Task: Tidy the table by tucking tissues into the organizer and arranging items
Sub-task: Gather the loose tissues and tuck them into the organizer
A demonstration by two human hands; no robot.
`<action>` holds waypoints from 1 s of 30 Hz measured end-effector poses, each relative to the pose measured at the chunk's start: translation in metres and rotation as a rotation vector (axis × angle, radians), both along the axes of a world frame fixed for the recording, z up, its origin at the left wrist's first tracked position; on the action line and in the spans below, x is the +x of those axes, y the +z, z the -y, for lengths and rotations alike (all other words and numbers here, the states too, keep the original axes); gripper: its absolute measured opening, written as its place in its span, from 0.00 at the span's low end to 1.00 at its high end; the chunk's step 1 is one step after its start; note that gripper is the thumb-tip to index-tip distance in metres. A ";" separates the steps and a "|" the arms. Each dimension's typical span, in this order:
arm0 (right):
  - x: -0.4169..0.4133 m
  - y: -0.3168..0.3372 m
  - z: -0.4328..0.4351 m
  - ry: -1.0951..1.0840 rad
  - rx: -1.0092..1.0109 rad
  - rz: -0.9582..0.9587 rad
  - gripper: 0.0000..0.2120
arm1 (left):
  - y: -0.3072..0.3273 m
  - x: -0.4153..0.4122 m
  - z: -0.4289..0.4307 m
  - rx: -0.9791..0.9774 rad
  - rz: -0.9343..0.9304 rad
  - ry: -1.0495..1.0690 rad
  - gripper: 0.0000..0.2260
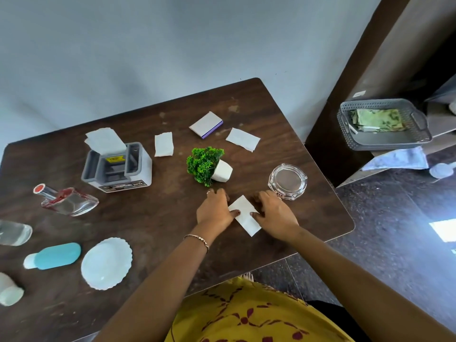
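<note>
White tissue point(244, 215) lies flat near the table's point(153, 225) right edge, pressed between left hand point(214, 209) and right hand point(274, 213), fingers spread, nothing clamped. Organizer point(117, 166) at far left already holds tissues; two loose tissues point(163, 144) point(242, 139) remain beyond the plant point(208, 165), glass ashtray point(287, 178) just right

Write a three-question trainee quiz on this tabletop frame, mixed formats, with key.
1. True or false: the small potted plant stands upright.
2. How many loose tissues lie flat on the table away from both hands? A) one B) two C) four
3. Fill in: both hands press on a white ____ near the table's front edge.

Key:
1. False; it lies tipped on its side.
2. B; one tissue beside the organizer, another near the purple-edged pad.
3. Tissue, between left hand and right hand.
</note>
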State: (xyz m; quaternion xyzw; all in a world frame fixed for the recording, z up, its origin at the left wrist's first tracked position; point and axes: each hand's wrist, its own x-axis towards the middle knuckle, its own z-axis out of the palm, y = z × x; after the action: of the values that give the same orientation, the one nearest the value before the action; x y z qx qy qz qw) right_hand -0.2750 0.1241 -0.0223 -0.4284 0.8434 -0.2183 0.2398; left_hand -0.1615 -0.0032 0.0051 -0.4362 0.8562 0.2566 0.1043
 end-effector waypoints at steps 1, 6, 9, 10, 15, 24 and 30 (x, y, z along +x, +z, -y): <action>-0.001 0.000 0.001 0.007 0.013 -0.007 0.20 | 0.000 -0.002 0.000 0.002 0.010 -0.006 0.17; -0.005 0.000 0.004 0.013 -0.001 0.041 0.24 | -0.004 -0.003 0.001 0.087 -0.044 0.020 0.07; -0.011 0.007 0.010 0.013 -0.040 0.103 0.25 | 0.003 0.001 0.009 0.202 -0.146 0.076 0.08; -0.014 0.012 0.013 0.017 -0.050 0.143 0.25 | 0.007 0.002 0.012 0.215 -0.174 0.083 0.08; -0.020 0.043 0.038 0.060 -0.121 0.429 0.13 | 0.032 0.015 0.034 0.266 -0.364 0.176 0.10; 0.014 0.094 0.138 0.231 -0.265 0.452 0.10 | 0.086 0.075 0.093 0.367 -0.718 0.472 0.14; 0.063 0.108 0.215 0.373 -0.289 0.378 0.12 | 0.107 0.128 0.145 0.313 -0.848 0.635 0.10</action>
State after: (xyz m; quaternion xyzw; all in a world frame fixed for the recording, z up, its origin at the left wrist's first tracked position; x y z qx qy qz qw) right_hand -0.2124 -0.0911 0.0860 -0.5574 0.6507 -0.3641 0.3651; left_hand -0.0336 -0.1486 0.1118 -0.5108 0.6011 0.5529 -0.2685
